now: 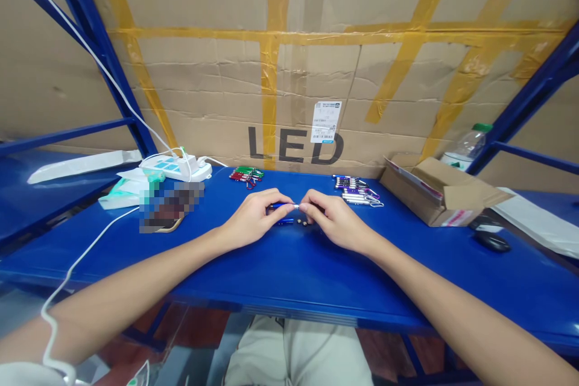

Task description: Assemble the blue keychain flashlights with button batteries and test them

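Note:
My left hand (254, 215) and my right hand (329, 217) meet at the middle of the blue table (289, 271), fingers pinched. Between them they hold a small blue keychain flashlight (284, 207) lying level, the left on its blue body, the right at its silver end. Just below it on the table lie another blue piece (284, 222) and a few small dark round parts (305, 222). A pile of red and green keychain flashlights (245, 175) sits behind my left hand. A pile of silver and purple ones (357, 192) sits behind my right hand.
An open cardboard box (441, 193) stands at the right, with a plastic bottle (468, 145) behind it and a black mouse (492, 242) in front. A white power strip (176, 167) with a trailing cable, tissue packs (131, 190) and a blurred object lie at the left. Taped cardboard marked LED forms the back wall.

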The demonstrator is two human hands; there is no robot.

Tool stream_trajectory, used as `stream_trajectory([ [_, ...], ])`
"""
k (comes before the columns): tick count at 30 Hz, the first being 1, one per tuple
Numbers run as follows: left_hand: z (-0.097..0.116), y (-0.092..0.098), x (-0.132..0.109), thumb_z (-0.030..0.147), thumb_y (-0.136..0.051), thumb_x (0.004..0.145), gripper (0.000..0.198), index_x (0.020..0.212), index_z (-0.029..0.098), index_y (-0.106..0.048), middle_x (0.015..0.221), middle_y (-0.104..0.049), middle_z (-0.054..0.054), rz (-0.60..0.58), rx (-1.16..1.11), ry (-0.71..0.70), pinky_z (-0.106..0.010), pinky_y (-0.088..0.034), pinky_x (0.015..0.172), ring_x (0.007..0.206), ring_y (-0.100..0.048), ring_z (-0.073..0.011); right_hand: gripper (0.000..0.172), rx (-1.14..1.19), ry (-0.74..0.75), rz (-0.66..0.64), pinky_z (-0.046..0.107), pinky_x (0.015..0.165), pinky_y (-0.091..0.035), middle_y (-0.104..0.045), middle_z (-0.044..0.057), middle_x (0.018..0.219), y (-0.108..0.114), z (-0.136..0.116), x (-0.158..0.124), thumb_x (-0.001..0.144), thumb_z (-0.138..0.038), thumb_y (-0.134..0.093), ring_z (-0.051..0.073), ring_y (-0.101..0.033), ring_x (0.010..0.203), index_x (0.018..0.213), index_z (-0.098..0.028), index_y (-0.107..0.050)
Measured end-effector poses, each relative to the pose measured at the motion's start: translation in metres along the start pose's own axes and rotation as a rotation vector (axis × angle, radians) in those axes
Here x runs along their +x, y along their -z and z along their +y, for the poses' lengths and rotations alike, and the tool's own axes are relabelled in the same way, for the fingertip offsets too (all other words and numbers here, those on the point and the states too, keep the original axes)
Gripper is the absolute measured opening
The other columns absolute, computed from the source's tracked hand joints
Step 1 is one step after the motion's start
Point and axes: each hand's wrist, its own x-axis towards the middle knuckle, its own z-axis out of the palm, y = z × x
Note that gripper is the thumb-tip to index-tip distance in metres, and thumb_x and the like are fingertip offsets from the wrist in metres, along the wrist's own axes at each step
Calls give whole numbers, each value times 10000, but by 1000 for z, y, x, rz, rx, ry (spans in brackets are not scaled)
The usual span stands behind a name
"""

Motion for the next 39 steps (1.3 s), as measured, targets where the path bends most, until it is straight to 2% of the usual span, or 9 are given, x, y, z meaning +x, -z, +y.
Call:
stream_trajectory([
  [7,-2,1,-1,398,-628,1061,261,1166,206,-769,995,-735,-43,-20,25,-36,-276,-510,746,777,-636,-157,310,-35,-29,31,297,719,-431,-641,-13,778,1,1,1,1109,-406,-467,171,-592,724,879,-232,-582],
  [16,-2,1,0,382,-644,1050,239,1119,199,-780,988,-763,-50,-14,50,-38,-297,-524,794,840,-685,-182,327,-108,-63,9,296,696,-407,-655,-4,786,5,1,2,1109,-430,-447,177,-584,713,889,-233,-587],
  [20,-1,2,1,371,-648,1049,230,1112,195,-780,1015,-775,-56,-3,46,1,-306,-524,808,877,-700,-192,297,-351,-42,-87,310,657,-341,-642,15,743,15,3,1,1092,-355,-479,182,-550,655,829,-237,-549],
  [23,-1,2,1,368,-652,1048,226,1106,194,-784,1026,-779,-53,9,40,34,-305,-523,806,882,-705,-190,251,-467,-79,-168,322,616,-296,-638,22,694,24,4,0,1047,-307,-554,181,-527,597,806,-238,-547],
  [28,-1,2,1,364,-653,1049,219,1094,194,-783,1040,-785,-56,20,43,37,-310,-526,811,902,-717,-196,281,-428,-153,-314,324,567,-308,-680,32,697,38,13,-5,962,-453,-706,194,-564,581,799,-240,-624],
  [30,-1,2,1,364,-655,1049,217,1094,193,-781,1051,-787,-59,17,45,41,-317,-525,827,918,-719,-200,270,-388,-201,-359,321,547,-321,-691,34,697,42,17,-7,902,-457,-775,201,-578,585,798,-240,-652],
  [34,0,2,1,369,-652,1051,225,1096,191,-781,1058,-787,-61,10,37,48,-319,-519,820,919,-715,-202,222,-307,-253,-450,305,567,-377,-694,24,731,46,17,-8,926,-419,-746,194,-584,625,843,-238,-646],
  [39,1,3,1,374,-646,1052,236,1104,189,-782,1061,-784,-58,2,27,71,-308,-506,811,910,-705,-193,262,-289,-265,-570,277,609,-387,-662,10,802,42,4,-6,961,-452,-699,164,-547,676,905,-214,-604],
])
